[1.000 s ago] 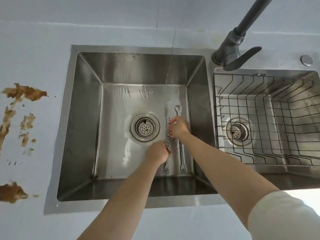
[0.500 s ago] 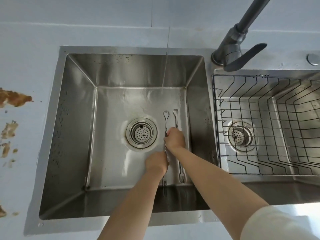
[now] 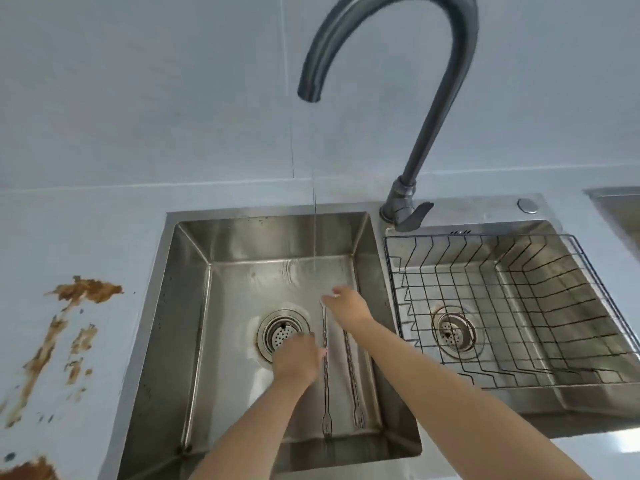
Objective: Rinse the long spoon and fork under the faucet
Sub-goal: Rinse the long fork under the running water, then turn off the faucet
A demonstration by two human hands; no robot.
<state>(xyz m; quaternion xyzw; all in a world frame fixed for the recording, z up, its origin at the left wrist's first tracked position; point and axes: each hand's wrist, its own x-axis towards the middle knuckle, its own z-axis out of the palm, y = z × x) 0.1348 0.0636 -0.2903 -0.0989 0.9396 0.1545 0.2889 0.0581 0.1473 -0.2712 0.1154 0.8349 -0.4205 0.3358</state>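
Observation:
Two long twisted-handle utensils lie side by side on the floor of the left sink basin [image 3: 194, 306], fork ends near me and spoon ends far. My left hand [image 3: 298, 356] is curled against the middle of the left utensil [image 3: 326, 393]. My right hand [image 3: 348, 306] reaches over the far ends, thumb and fingertips pinching the left utensil's spoon end. The right utensil [image 3: 351, 382] lies untouched under my right wrist. A thin stream of water [image 3: 314, 220] falls from the grey gooseneck faucet [image 3: 433, 109] and lands on the basin floor just beyond my right hand.
A drain strainer [image 3: 282, 332] sits left of my left hand. The right basin holds a black wire rack [image 3: 519, 306]. The faucet lever [image 3: 412, 216] stands between the basins. Brown smears [image 3: 83, 289] stain the counter at left.
My view has tilted up, so the whole faucet now shows. My right hand has slid along the left utensil to its spoon end. My left hand stays near the middle of the shaft.

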